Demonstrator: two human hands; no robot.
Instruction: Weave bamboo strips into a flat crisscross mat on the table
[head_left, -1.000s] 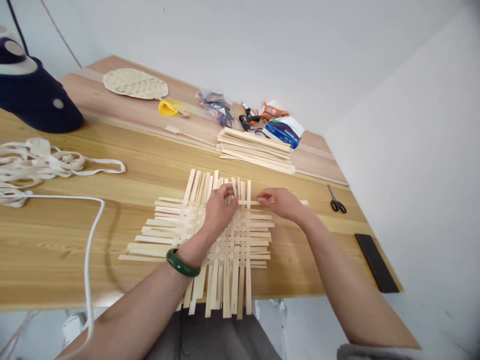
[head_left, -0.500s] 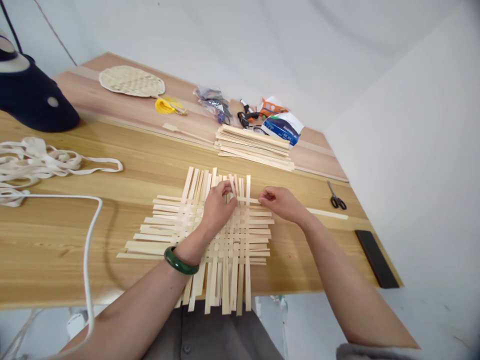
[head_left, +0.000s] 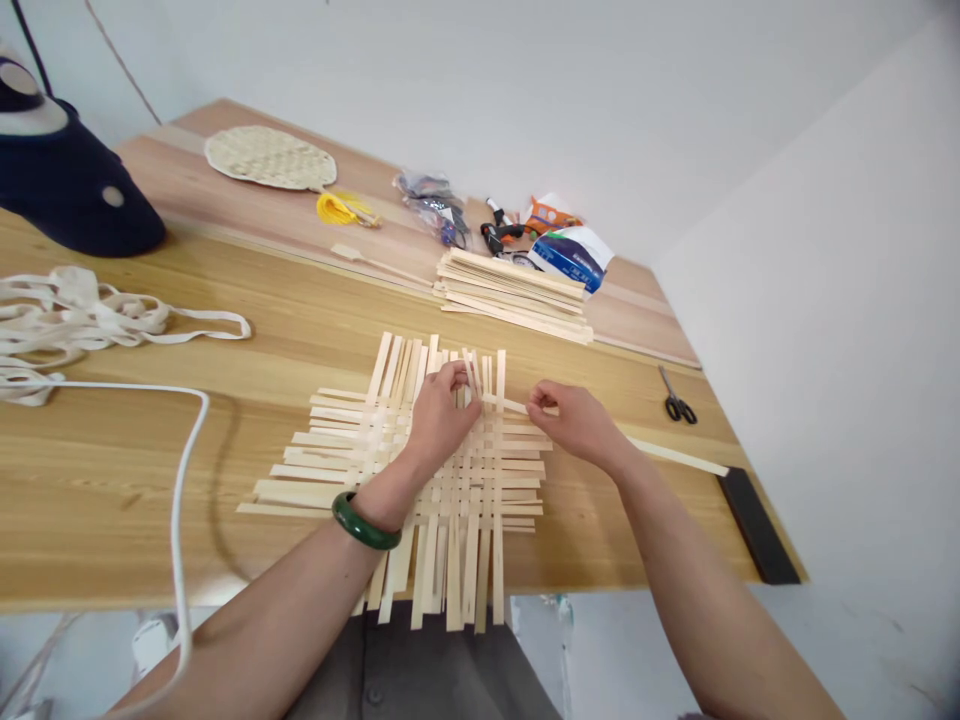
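Right hand (head_left: 574, 420) pinched a slat (head_left: 679, 456), long axis crosswise, one end pointing to the counter (head_left: 596, 535) right edge; left hand (head_left: 441, 415) held raised strips (head_left: 470, 370) of the weave (head_left: 480, 466) overhanging the front edge.

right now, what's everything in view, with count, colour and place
table: one, brown, central
woven mat: one, pale, table's near middle
long strip: one, pale, rightward from woven mat
strip stack: one, pale, beyond woven mat
stick: one, pale, left of strip stack
oval weave: one, cream, far left
cord: one, yellow, by oval weave
bag: one, clear, back middle
tool: one, black and orange, beyond strip stack
packets: two, orange and blue, right of tool
scissors: one, black, right
slab: one, black, right edge
ribbon heap: one, cream, left
cable: one, white, left foreground
appliance: one, navy, upper left
shirt: one, grey, bottom
bangle: one, green, left wrist
left hand: one, bare, over woven mat
right hand: one, bare, holding long strip
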